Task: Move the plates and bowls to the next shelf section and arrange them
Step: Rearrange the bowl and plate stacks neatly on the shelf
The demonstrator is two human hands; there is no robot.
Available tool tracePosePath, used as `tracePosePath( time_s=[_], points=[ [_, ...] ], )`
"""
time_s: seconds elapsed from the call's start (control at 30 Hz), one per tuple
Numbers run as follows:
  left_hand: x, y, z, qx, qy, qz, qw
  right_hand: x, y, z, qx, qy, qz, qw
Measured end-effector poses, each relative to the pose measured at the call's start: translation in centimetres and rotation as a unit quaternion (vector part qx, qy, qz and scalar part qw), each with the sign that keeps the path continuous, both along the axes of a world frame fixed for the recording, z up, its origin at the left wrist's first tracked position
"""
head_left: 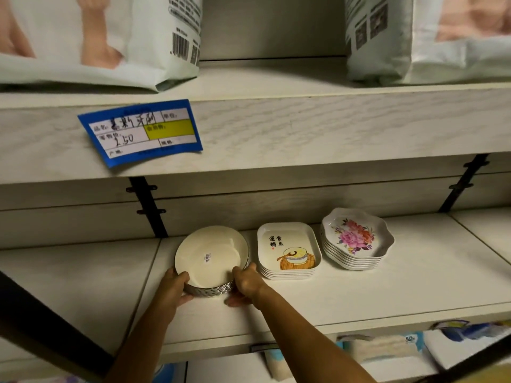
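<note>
Both hands are clamped on the round stack (pixel 210 255): cream dishes w/ grey woven-pattern sides, nested, on the lower shelf (pixel 359 297) at approx 6 o'clock of my view. Left hand (pixel 174 284) wraps the stack wall at its 8 o'clock, fingers curled round the side. Right hand (pixel 247 283) is at its 4 o'clock, thumb up on the rim, fingers low by the base. Can't tell if the base is off the board yet; looks down.

Handling, my guess: glazed, stiff, slick. Several pcs nested, so heavy-ish for its size, and it chips if knocked. Material unclear, ceramic vs melamine. Best hold is what I see now: opposite sides, low, fingertips under the bottom dish so the lot rises as one. A rim-only grip would prob lift just the top pcs or let them skate. Keep it level, no tilt.

Clearances: sq stack (pixel 289 251) sits just beside at 3 o'clock, close to the right hand, so knuckle-bump risk. Flower stack (pixel 357 239) is further out, approx 2 o'clock. Shelf seam (pixel 154 261) runs at 9 o'clock of the round stack, black bracket (pixel 149 208) at 11. Upper shelf edge w/ blue price tag (pixel 141 131) overhangs at 12 o'clock, so headroom is tight. I'd lift low and slide across, not up.
</note>
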State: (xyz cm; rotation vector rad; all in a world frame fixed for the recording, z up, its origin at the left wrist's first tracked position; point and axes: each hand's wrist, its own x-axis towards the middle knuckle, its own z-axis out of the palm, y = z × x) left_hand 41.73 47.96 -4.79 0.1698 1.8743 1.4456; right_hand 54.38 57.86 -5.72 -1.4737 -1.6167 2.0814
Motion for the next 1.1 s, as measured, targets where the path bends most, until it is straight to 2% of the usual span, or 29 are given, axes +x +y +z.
tracePosePath(
  time_s=[0.1,0.27,0.47,0.57,0.8,1.1],
  points=[
    [0.3,-0.2,0.2,-0.007,-0.021,0.009,1.000,0.0,-0.3,0.3,-0.013,0.002,-0.008,1.000],
    [1.0,-1.3,0.5,-0.017,-0.030,0.012,0.999,0.6,-0.8,0.4,0.020,-0.015,0.007,1.000],
    [2.9,-3.5,1.9,0.000,0.001,-0.016,1.000,3.5,-2.8,1.3,0.169,-0.065,0.065,0.981],
    [4.3,-3.8,3.3,0.008,0.024,-0.046,0.999,5.9,-3.2,2.7,0.204,-0.066,0.062,0.975],
    [12.2,-2.2,4.7,0.036,0.020,-0.147,0.988,16.2,-2.4,4.6,0.234,-0.092,0.006,0.968],
    [27.0,5.8,1.7,0.070,-0.042,-0.257,0.963,33.0,3.7,3.2,0.192,-0.107,-0.084,0.972]
  ],
)
